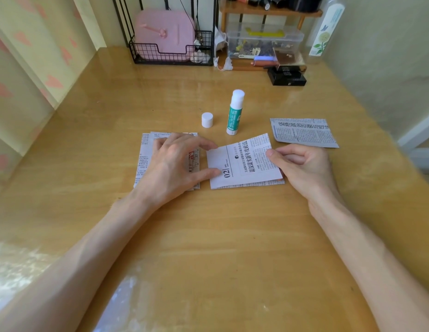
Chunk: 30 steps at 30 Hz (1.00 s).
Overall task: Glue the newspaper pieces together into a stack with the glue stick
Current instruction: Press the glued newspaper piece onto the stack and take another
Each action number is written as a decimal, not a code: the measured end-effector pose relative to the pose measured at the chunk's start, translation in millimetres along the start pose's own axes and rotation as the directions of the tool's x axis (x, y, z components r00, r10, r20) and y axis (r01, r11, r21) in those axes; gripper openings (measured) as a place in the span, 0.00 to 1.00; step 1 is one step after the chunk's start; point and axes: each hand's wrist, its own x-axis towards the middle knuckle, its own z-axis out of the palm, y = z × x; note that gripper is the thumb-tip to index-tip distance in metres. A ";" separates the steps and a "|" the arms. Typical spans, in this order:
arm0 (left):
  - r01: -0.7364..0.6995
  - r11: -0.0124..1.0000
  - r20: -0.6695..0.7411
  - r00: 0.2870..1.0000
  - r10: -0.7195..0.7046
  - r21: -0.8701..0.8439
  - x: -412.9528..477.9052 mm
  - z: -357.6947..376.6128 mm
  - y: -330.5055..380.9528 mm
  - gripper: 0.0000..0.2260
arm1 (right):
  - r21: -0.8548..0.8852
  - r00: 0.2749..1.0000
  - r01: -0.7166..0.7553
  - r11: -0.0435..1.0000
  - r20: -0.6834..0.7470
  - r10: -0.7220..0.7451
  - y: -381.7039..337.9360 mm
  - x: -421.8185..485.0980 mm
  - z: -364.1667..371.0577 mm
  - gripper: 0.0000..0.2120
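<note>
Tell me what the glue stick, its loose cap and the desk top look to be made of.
Glue stick: smooth, slightly glossy plastic tube with a green printed label; the white tip may be the waxy glue itself. Cap: white plastic, smooth and matte, probably moulded. Desk top: wood or wood-look laminate, with visible grain under a glossy coating that shows bright reflections.

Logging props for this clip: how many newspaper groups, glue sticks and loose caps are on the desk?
Newspaper groups: 3 (left stack, middle group, right piece)
Glue stick: 1
Loose cap: 1
Total: 5
</note>
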 end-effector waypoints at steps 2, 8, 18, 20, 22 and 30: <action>0.010 1.000 0.015 1.000 -0.010 -0.015 -0.4 -0.4 -0.3 0.32 | -0.011 1.000 0.002 1.000 0.000 -0.002 1.2 0.8 0.9 0.03; 0.011 1.000 0.047 0.999 -0.011 -0.001 -1.3 1.8 0.4 0.37 | -0.038 1.000 0.006 0.999 -0.009 -0.006 4.3 1.7 1.9 0.04; 0.011 1.000 0.056 0.998 -0.012 0.018 -0.2 4.3 1.4 0.35 | -0.057 1.000 0.008 0.998 -0.012 -0.009 7.7 4.0 2.2 0.05; 0.013 1.000 0.052 0.999 -0.013 0.009 -0.2 3.7 1.4 0.35 | -0.049 1.000 0.007 0.999 -0.013 -0.008 7.3 3.5 1.6 0.05; 0.015 1.000 0.052 0.999 -0.015 0.007 -0.5 3.1 1.3 0.35 | -0.050 1.000 0.005 0.999 -0.013 -0.006 7.3 2.9 1.4 0.05; 0.023 1.000 0.065 0.998 -0.022 -0.006 -0.5 2.7 2.9 0.34 | -0.001 1.000 -0.006 1.000 -0.007 0.006 4.7 1.4 -2.7 0.05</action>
